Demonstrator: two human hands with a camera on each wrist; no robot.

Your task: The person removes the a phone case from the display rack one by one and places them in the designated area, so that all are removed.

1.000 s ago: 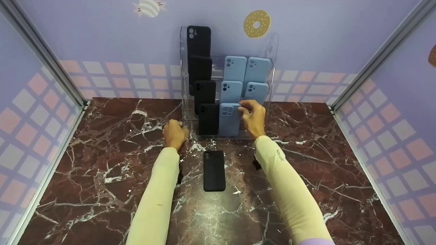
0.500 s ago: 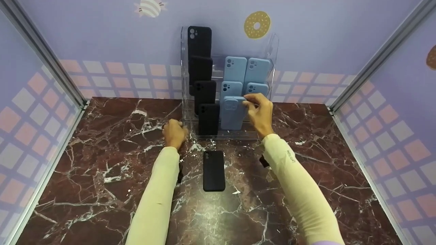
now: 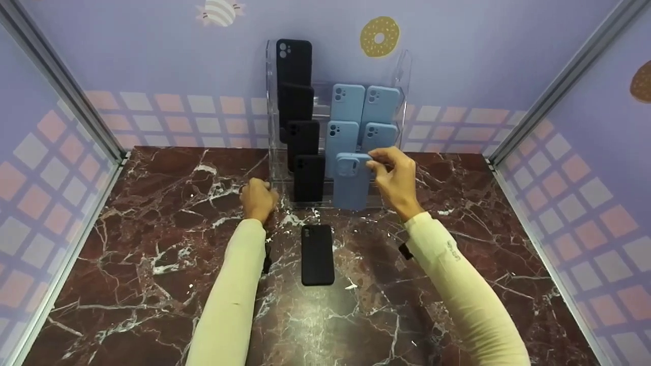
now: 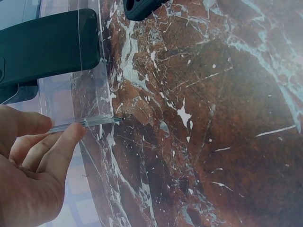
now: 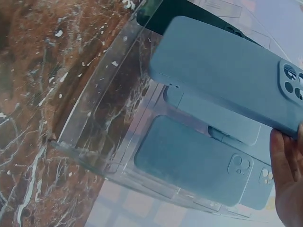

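— What is the right hand (image 3: 395,179) doing?
— It is pinching the top corner of a blue phone case (image 3: 351,180) between thumb and fingers, holding it upright in front of the clear rack (image 3: 404,71), just above the surface (image 3: 152,244).
— And the left hand (image 3: 258,199)?
— It is resting curled at the rack's left front corner; the left wrist view is showing its fingertips (image 4: 71,135) touching the clear edge, not wrapping round it.
— What is sitting in the rack?
— Four black cases (image 3: 300,117) are standing stepped in the left column, and four more blue cases (image 3: 363,119) are standing in the middle and right columns.
— Anything lying loose?
— One black case (image 3: 317,254) is lying flat on the surface between the two sleeves, well apart from both hands.
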